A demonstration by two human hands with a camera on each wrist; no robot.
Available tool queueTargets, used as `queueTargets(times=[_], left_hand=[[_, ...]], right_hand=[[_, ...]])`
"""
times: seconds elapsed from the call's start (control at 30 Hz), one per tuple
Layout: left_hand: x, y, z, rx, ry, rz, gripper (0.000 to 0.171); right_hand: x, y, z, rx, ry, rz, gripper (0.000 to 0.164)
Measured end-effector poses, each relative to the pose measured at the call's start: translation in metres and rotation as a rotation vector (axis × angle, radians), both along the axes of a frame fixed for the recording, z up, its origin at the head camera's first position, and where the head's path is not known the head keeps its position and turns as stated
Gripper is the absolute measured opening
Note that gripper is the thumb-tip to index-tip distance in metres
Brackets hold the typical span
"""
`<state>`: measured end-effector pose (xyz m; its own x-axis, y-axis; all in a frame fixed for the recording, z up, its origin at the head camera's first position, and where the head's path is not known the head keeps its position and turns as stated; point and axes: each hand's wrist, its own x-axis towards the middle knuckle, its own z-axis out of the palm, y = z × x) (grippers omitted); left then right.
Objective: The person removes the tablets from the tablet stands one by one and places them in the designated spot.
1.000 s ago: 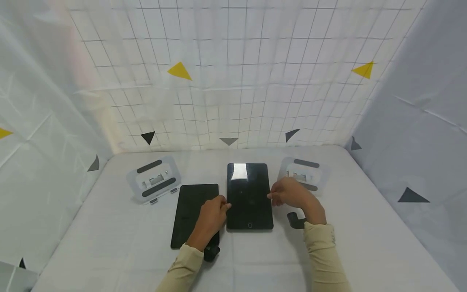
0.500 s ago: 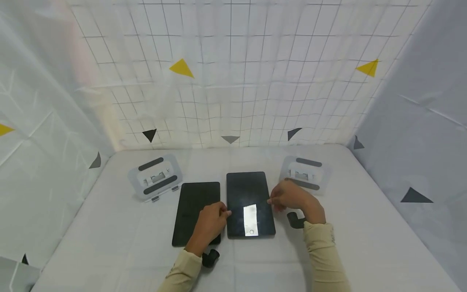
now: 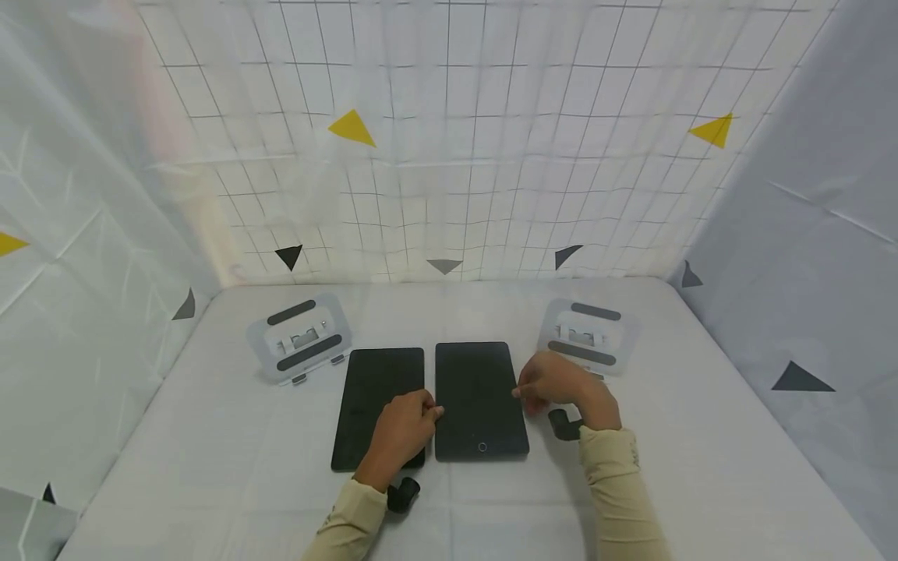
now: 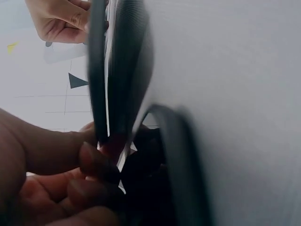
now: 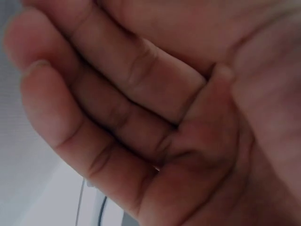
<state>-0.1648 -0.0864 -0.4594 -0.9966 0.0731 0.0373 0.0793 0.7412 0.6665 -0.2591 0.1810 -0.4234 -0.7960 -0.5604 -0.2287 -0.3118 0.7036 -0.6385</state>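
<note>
A black tablet with a round home button lies screen up between my two hands in the head view. My left hand pinches its left edge with thumb and fingertips. My right hand holds the opposite edge. In the left wrist view, the tablet shows edge-on, with a dark shadow or reflection beside it. A second black tablet lies on the table under my left hand and is partly covered by it. The right wrist view shows mostly the curled fingers of my right hand; the tablet is hidden there.
Two pale tablet stands with dark grey pads lie at the back left and, partly behind my right hand, the back right. Black wrist-worn pieces show beside both wrists. White sheeting with grid lines encloses the white table.
Both hands have brought the tablet slightly toward me and down, and its tilt has altered, as the bright glare slid down its screen and vanished. The second tablet stays put.
</note>
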Motion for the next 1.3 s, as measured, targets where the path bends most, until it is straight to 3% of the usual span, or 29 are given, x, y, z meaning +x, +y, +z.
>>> queueTargets(times=[0.23,0.6,1.0,1.3], left_hand=[[0.0002,0.0002,0.0021,-0.017,-0.017,0.004,0.014],[0.0011,-0.0004,0.0005,-0.009,0.023,-0.033,0.012],[0.0,0.002,-0.0014,-0.149,0.025,-0.052,0.012],[0.0006,0.003,-0.001,-0.178,0.043,-0.048,0.013]], right_hand=[[-0.0009,-0.0016,-0.0038,0.012,-0.03,-0.003,0.018],[0.0004,-0.0025,-0.0033,0.003,-0.098,-0.074,0.014],[0.0035,-0.007,-0.0042,0.046,-0.143,-0.123,0.013],[0.0031,-0.0083,-0.0048,0.052,-0.149,-0.136,0.013]])
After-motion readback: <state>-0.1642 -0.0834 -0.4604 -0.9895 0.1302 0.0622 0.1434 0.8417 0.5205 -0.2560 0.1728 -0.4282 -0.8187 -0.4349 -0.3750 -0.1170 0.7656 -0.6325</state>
